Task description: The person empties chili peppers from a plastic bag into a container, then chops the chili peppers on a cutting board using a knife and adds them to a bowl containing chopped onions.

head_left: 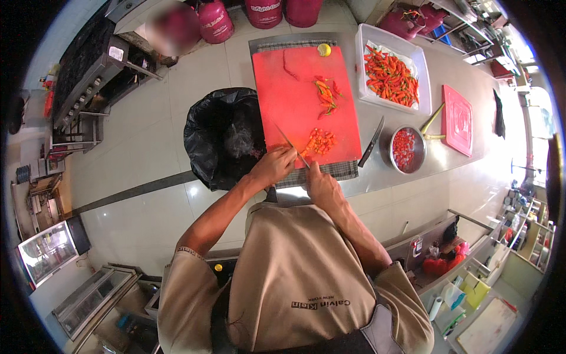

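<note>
My right hand [323, 187] is wrapped round the handle of a knife [286, 137], whose thin blade slants up and left over the near edge of a red cutting board [277, 76]. Close against the blade is my left hand [275, 166], its fingers pinched together; whatever they hold is hidden. Chopped orange-red chili pieces [321, 141] lie in a small heap just beyond the knife. Farther up the board are several whole chilies [325, 97], a dark red strand [288, 65] and a yellow lemon-like piece [323, 49].
Right of the board lie a second knife [372, 141], a steel bowl [421, 163] of cut chilies, a white tub [425, 88] of whole chilies and a pink lid [457, 121]. A bin lined with black plastic [206, 127] stands left. Pink gas cylinders [216, 23] stand beyond the table.
</note>
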Tool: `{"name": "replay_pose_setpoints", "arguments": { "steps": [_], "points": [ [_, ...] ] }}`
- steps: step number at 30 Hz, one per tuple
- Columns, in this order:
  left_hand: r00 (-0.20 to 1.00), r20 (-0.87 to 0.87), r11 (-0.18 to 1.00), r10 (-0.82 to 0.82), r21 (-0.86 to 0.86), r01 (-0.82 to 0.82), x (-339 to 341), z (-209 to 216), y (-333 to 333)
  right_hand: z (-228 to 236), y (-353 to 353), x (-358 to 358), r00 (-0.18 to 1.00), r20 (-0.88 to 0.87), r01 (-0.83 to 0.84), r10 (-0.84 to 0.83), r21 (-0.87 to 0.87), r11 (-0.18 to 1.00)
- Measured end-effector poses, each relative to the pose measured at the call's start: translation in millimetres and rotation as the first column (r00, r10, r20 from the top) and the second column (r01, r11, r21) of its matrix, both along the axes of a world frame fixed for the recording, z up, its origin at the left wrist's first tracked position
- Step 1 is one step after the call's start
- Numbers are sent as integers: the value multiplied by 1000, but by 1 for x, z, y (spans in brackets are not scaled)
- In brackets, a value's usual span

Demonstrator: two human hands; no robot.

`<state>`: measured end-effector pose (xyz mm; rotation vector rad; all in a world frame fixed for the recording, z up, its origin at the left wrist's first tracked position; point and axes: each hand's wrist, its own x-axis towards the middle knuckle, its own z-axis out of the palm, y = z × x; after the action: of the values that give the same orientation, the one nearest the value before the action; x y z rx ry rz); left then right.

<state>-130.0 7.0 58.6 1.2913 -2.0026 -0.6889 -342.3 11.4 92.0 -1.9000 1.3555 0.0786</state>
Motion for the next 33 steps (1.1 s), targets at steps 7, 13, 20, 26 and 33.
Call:
{"name": "replay_pose_setpoints", "arguments": {
  "steps": [7,13,20,26,33],
  "points": [
    [999,-6,999,43,27,-43,-3,-9,1,-30,8,7,981,175,100,-86,-73,992],
    [997,-32,982,66,177,-59,-3,-5,7,-13,6,1,993,119,23,-18,-39,999],
    [995,14,993,103,49,-104,-4,-6,4,-36,6,10,982,176,87,-61,-140,986],
    [746,15,745,666,-55,-665,47,-16,35,-16,-14,-5,999,15,32,-29,-256,966],
    [855,-167,871,490,61,-488,17,9,-57,-3,-19,-13,1000,12,11,-7,-301,953]
  ]
}}
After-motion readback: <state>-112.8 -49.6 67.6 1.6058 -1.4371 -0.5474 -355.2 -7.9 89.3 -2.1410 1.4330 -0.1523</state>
